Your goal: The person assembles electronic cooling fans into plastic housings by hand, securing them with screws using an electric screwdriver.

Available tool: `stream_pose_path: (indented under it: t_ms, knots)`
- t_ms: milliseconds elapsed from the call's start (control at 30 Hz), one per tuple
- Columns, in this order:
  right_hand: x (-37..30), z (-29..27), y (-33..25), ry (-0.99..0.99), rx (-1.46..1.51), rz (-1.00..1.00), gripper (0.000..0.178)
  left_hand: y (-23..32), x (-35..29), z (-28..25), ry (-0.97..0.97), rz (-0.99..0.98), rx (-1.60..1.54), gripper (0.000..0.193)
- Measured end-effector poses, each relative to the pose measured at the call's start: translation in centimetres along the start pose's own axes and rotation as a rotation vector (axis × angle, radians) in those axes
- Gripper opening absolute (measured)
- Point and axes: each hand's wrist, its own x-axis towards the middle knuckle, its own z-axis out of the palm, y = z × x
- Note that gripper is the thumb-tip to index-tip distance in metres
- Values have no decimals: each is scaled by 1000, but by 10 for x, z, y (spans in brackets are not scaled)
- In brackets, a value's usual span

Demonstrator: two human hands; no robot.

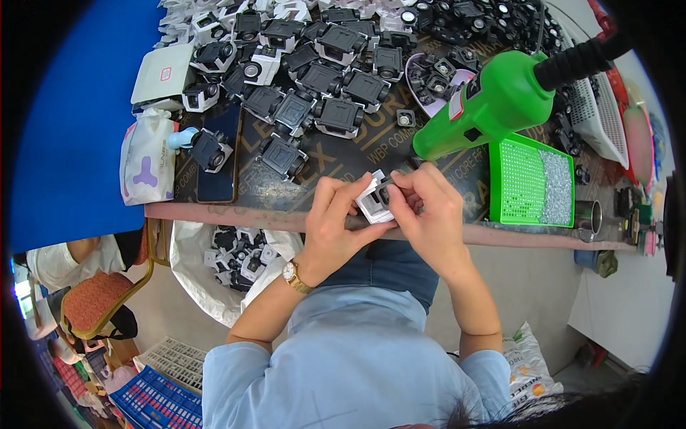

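Observation:
At the table's front edge, my left hand [332,225] grips a small white plastic housing [370,207] with a dark opening. My right hand [432,214] is closed at the housing's right side, thumb and fingertips pinching a small dark part [384,190] against it. The fingers partly cover that part, so its exact kind is hidden. Beyond my right hand hangs a green power screwdriver [493,107] with a black ribbed top. Several black-and-white camera-like units [339,114] lie ahead on the dark table [343,161].
A green tray [516,179] of small screws [556,187] and a metal cup [587,218] stand right. A bowl [418,75] holds lens parts. Left are a phone [218,182], a tissue pack [146,161] and a white box [163,75]. Below hangs a white sack [196,275] of parts.

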Motion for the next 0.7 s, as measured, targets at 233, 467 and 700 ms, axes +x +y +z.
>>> stream_pose_path:
  t_ms: [233,467,700]
  knots:
    - [1,1,2,37,-75,-70,10,1,2,-1,-7,-11,-10,73]
    - [3,0,3,1,19,-4,11,-1,2,1,21,1,13,76]
    - [5,2,4,25,41,11,11,1,5,1,-13,-21,-18,74]
